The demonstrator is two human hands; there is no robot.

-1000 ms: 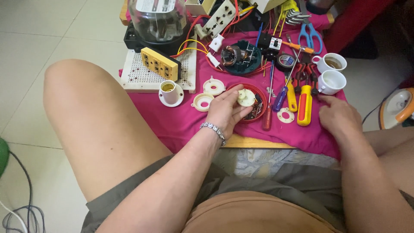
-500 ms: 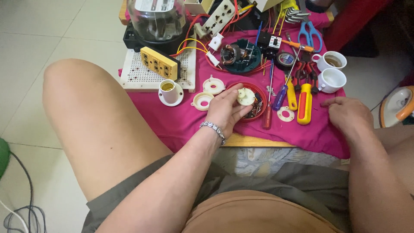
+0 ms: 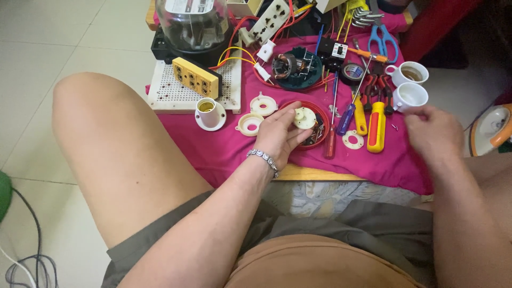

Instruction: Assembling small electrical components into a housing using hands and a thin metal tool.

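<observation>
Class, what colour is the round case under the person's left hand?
Red case, with a cream gear on it; the head view shows it.

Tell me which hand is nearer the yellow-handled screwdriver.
Right. The right hand hovers just to the right of the yellow-handled screwdriver; the left hand rests on the red round housing, farther to its left.

My left hand point(image 3: 280, 133) is palm down, fingers spread & curled, thumb out toward 1 o'clock, fingertips point(image 3: 298, 140) bent in. Bracelet round the wrist. Left forearm point(image 3: 213, 224) runs from approx 7 o'clock up to the hand, fully bare. My right hand point(image 3: 432, 130) sits at 3 o'clock, lifted, back of hand to the camera, fingers pinched together near the top; can't tell if anything's between them, it's a bit blurred. Right forearm point(image 3: 464, 224) comes up from 5 o'clock. Left knee raised at 9 o'clock, bare thigh sloping down to my lap.
</observation>
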